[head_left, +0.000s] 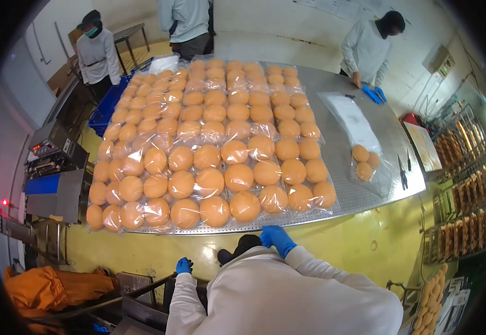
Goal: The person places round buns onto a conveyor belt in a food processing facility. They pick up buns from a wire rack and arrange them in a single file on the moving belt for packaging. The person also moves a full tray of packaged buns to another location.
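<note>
Many round golden-brown buns (211,181) in clear plastic bags lie in rows across a perforated metal table (343,197). My right hand (277,240), in a blue glove, is bent at the table's front edge, close to the black cloth (249,243) at my chest. Its fingertips are hidden, so I cannot tell whether it grips anything. Lower down on the left is my left hand (184,266), also gloved in blue, with curled fingers. It is apart from the buns, near a dark metal frame (159,289); its palm is hidden.
To the right lie a stack of clear bags (352,121), a bag with three buns (364,163) and scissors (401,171). A person (366,50) stands at the far right corner by blue gloves (374,94). Left are blue crates (107,106) and a sealing machine (58,142); racks (461,192) stand right.
</note>
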`<state>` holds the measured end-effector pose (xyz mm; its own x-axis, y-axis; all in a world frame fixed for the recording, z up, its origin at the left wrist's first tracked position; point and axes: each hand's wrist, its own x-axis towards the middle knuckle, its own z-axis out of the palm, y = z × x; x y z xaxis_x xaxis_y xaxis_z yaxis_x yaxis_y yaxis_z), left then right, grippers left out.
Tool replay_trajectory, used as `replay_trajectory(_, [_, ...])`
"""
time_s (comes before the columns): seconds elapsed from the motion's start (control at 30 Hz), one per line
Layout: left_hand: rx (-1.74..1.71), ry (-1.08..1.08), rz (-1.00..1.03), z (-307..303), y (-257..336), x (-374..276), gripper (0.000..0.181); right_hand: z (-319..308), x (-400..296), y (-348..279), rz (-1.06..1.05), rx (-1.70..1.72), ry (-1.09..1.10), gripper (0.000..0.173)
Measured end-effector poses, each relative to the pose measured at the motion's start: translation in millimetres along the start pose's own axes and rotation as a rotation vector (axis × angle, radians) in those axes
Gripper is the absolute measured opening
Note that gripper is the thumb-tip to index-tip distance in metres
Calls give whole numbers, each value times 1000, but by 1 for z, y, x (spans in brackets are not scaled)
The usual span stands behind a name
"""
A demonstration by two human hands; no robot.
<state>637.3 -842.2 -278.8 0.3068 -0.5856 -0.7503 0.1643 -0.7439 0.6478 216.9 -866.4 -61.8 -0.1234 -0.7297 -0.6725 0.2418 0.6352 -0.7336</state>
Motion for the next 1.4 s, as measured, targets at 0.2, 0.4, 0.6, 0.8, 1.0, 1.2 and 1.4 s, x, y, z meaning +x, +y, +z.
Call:
replay_trajectory(0.2, [-290,182,-39,-6,-36,-30,20,42,-9,-114,9,-199,-457,35])
replay_trajectory(0.4, [574,164,270,27,-116,-95,14,-16,24,-213,-342,-137,-311,29])
replay_trajectory(0.6, [611,275,-51,111,-173,-175,24,-91,96,-259,-683,-107,-27,20])
replay_trajectory(0.8, [-436,483,-251,164,-235,-249,23,-134,182,-268,-1097,-314,521,31])
replay_trajectory(1.0, [-569,452,-442,191,-293,-295,26,-218,238,-317,-1042,-670,830,47])
replay_trajectory(1.2, [-48,733,-203,167,-287,-281,23,-240,312,-304,-705,-276,160,82])
replay_trajectory(1.4, [-309,780,-47,167,-223,-256,29,-250,314,-317,-682,-266,10,84])
